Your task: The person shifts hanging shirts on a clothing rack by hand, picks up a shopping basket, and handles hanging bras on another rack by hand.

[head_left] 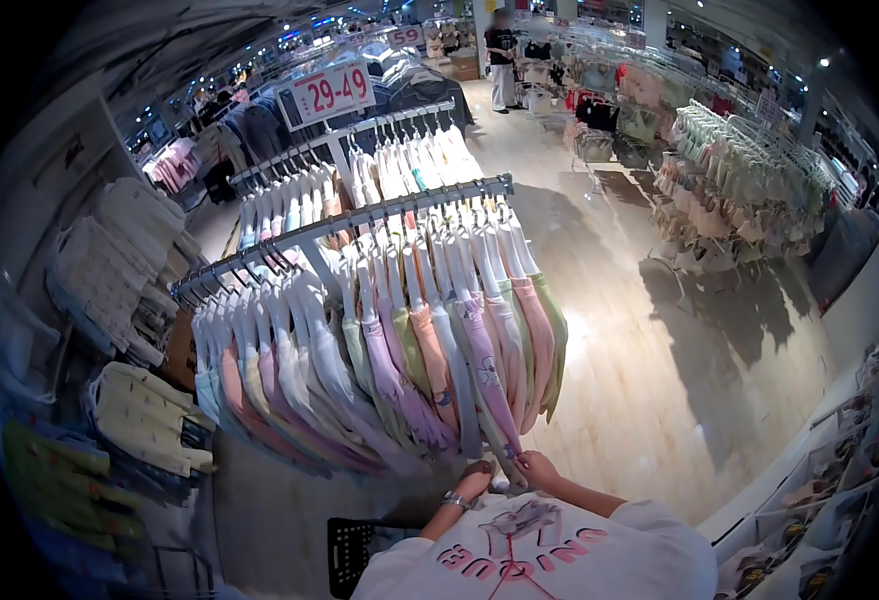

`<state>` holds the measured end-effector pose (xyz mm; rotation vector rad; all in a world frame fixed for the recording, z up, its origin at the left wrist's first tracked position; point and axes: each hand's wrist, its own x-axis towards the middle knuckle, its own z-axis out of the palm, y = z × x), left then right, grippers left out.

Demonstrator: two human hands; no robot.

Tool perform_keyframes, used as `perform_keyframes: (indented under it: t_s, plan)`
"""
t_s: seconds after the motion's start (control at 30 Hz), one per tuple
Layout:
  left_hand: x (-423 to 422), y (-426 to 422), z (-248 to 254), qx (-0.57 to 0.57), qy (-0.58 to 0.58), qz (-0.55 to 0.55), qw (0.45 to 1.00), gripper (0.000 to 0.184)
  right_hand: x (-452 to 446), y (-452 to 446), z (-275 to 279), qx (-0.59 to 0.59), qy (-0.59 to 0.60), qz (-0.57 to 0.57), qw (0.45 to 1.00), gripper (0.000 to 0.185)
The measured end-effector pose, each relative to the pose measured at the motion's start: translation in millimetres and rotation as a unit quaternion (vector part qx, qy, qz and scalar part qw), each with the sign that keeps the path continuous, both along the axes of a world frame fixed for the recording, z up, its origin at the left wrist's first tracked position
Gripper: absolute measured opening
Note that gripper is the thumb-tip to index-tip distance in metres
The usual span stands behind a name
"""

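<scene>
My right hand [536,467] pinches the lower end of a pale garment [499,440] hanging at the front of the clothes rack. Close beside it, my left hand [473,481], with a watch on the wrist, has its fingers curled in at the hem; they partly hide what they grip. A lilac garment [481,350] with a cartoon print hangs just above my hands. Along the same rail [359,215], several pastel garments hang on white hangers, among them a peach one [429,350] and a green one [553,350].
A black basket [344,555] is low at my left. A second rail of garments and a price sign [327,93] stand behind. Underwear racks [739,190] line the right, past the wooden floor [619,390]. A person [500,60] stands far back. Shirts [154,415] hang at left.
</scene>
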<state>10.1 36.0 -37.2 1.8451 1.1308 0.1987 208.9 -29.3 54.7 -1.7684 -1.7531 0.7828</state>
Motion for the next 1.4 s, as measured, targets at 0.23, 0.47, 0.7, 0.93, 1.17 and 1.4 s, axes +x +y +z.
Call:
perform_keyframes:
  t_s: [0.23, 0.47, 0.7, 0.93, 1.17, 1.4]
  plan:
    - [12, 27, 66, 0.105, 0.014, -0.003, 0.994, 0.032, 3, -9, 1, -0.038, 0.004, -0.021, 0.999, 0.026]
    - [28, 38, 30, 0.161, 0.123, 0.057, 0.978, 0.046, -6, -7, 8, -0.045, 0.028, -0.031, 0.998, 0.026]
    - [12, 37, 76, 0.167, 0.110, 0.119, 0.973, 0.046, 4, -7, -11, -0.067, 0.006, -0.073, 0.995, 0.026]
    - [0, 47, 17, 0.142, 0.037, 0.119, 0.982, 0.038, -5, -4, 19, -0.009, 0.032, -0.029, 0.999, 0.026]
    - [13, 33, 57, 0.184, -0.069, 0.217, 0.956, 0.034, 4, -2, -6, -0.034, 0.014, -0.038, 0.999, 0.027]
    - [20, 61, 82, 0.085, -0.120, 0.252, 0.956, 0.035, 7, 3, -3, -0.054, 0.001, 0.001, 0.999, 0.028]
